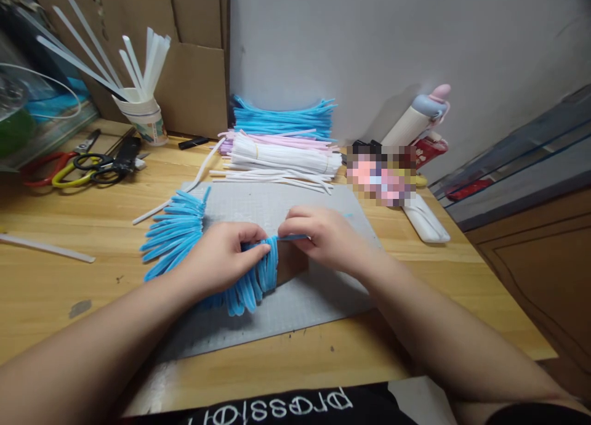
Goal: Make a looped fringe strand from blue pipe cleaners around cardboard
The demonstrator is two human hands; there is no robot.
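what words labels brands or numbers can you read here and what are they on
"pression": white letters, upside down in this view, on the black cloth at the bottom edge; may be part of a longer word.
Paper cup: printed, too small to read.
Red packet: white marks, too blurred to read.
Grey mat: faint grid, no numbers legible.

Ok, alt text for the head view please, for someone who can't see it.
The left hand pinches a row of looped blue pipe cleaners over a grey cutting mat, while the right hand holds a blue strand. Beyond lie a blue bundle and a white bundle; scissors and a cup of white sticks are at left.
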